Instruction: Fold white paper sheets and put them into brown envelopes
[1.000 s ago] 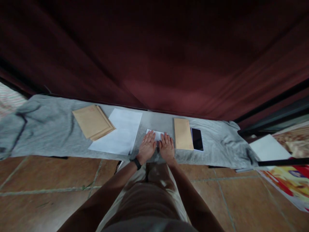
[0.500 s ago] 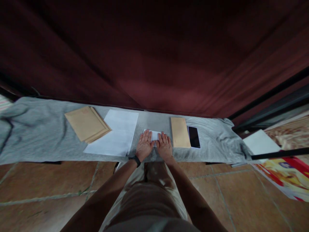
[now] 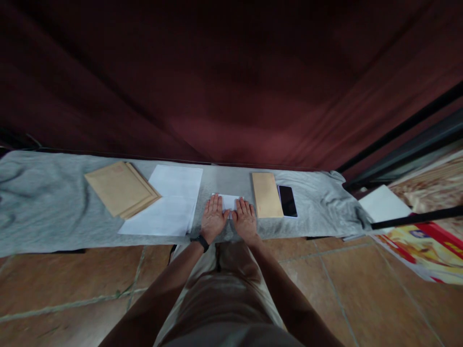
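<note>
My left hand (image 3: 213,218) and my right hand (image 3: 245,218) lie flat, side by side, fingers stretched out, pressing on a small folded white paper (image 3: 228,200). The paper rests on a grey cloth (image 3: 43,202) spread over a low surface. Most of the paper is hidden under my palms. A black band sits on my left wrist. A single brown envelope (image 3: 266,194) lies just right of my right hand.
A stack of white sheets (image 3: 170,205) lies left of my hands, with a pile of brown envelopes (image 3: 121,188) beyond it. A dark phone (image 3: 288,201) lies beside the single envelope. A dark red curtain hangs behind. At right are a white sheet (image 3: 383,205) and colourful printed paper (image 3: 427,248).
Both hands stay flat on the folded paper. The camera has swung slightly, so everything sits a little further left and lower in the picture.
</note>
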Available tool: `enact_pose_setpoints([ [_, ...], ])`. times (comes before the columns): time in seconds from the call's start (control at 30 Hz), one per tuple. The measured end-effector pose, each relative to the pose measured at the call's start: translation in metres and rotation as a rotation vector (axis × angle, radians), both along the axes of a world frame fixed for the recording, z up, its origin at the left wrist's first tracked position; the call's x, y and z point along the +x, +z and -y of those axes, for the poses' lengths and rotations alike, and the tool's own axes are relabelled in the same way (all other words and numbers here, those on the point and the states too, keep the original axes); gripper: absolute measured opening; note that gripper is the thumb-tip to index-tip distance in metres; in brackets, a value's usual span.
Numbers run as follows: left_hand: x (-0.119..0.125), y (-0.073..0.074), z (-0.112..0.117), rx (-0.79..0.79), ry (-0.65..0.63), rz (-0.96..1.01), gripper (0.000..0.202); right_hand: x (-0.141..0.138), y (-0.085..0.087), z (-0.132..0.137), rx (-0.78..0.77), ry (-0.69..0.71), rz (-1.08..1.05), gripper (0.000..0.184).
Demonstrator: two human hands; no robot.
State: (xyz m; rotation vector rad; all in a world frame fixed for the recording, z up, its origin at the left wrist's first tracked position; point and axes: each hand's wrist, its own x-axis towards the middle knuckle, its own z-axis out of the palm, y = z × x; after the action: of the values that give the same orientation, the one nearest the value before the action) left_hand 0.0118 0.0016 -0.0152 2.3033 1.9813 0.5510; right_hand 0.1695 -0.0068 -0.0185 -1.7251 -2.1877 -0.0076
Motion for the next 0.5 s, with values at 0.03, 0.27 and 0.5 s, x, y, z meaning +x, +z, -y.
enact_pose_setpoints([
  [0.03,0.0,0.0,0.0,-0.001,0.001,0.0,0.068,0.0,0.001,0.0,-0.002,0.0,-0.005,0.053],
  [0.27,0.0,0.002,0.002,0.0,0.012,-0.026,0.069,-0.009,0.01,-0.002,-0.025,-0.006,-0.026,0.051],
  [0.5,0.0,0.005,0.003,0.002,0.016,-0.014,0.061,-0.02,0.012,-0.004,-0.065,0.073,-0.017,0.047],
])
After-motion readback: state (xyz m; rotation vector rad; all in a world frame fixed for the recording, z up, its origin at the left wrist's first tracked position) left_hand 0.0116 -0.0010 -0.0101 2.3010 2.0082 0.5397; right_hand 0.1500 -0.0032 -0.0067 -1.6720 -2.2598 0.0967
